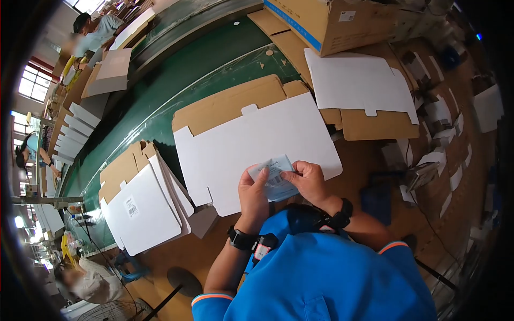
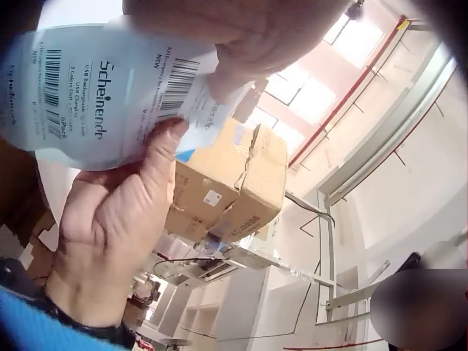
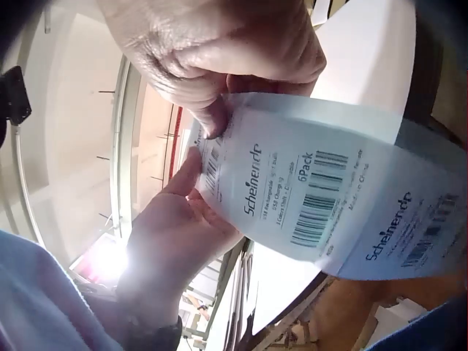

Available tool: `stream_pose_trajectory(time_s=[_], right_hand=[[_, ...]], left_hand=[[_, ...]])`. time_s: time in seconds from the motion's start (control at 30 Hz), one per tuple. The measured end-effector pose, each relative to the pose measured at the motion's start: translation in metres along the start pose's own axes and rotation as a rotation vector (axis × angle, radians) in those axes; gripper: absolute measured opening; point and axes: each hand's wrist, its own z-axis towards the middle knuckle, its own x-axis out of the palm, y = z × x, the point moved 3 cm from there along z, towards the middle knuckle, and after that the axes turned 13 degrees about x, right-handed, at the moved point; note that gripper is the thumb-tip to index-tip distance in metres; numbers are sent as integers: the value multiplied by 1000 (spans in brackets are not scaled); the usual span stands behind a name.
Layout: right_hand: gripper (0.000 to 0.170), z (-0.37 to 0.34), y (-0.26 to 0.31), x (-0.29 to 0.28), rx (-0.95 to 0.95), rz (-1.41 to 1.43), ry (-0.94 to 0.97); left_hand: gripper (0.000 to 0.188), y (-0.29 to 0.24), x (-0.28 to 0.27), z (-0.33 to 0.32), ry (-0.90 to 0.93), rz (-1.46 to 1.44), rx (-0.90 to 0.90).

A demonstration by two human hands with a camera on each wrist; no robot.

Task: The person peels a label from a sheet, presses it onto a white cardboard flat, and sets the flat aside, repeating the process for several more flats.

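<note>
Currently, I am holding a pale strip of printed labels (image 3: 292, 183) in front of my body, by the near edge of a large white-faced box blank (image 1: 257, 131). My left hand (image 1: 252, 197) and right hand (image 1: 313, 184) are both pinching it, thumbs pressing on the printed face, other fingers curling behind. The two grips are sitting close together near one end; the rest of the strip is hanging free and bowing.

Risk notes:
(1) Tear. If I am separating a label, an uneven pull between the thumbs could be running a rip through the print.
(2) Curl. With the free end bending unsupported, a peeled label could be folding onto itself and sticking. I cannot tell whether any label is lifting; my fingers are covering that edge.
(3) Misplacement. The blank is lying askew to me on the green table (image 1: 214, 59), so a label could be landing crooked. The left stack of blanks (image 1: 144, 224) is showing a barcode sticker (image 1: 131, 207) as reference.
(4) Shift. Blanks are overhanging the near table edge; a careless brush could be sliding them, probably the left stack first, since its sheets are fanning apart.
</note>
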Motion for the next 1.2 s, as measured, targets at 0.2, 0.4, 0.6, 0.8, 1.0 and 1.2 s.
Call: stream_pose_trajectory(time_s=[0.2,0.4,0.6,0.8,1.0,1.2], right_hand=[[28,0,0,5,34,-134,-36],[21,-2,-18,15,140,-51,128],[25,1,-17,22,149,-186,-26],[22,-3,-14,35,215,6,59],[21,-3,-18,36,309,-54,9],[22,3,-20,38,231,31,-73]], left_hand=[[20,-2,5,-6,-50,47,-93],[24,3,-10,5,-104,81,-43],[29,-3,-11,11,30,198,-83],[29,2,-23,23,-40,204,-165],[24,11,-29,31,-59,143,-149],[18,10,-30,41,-24,143,-21]])
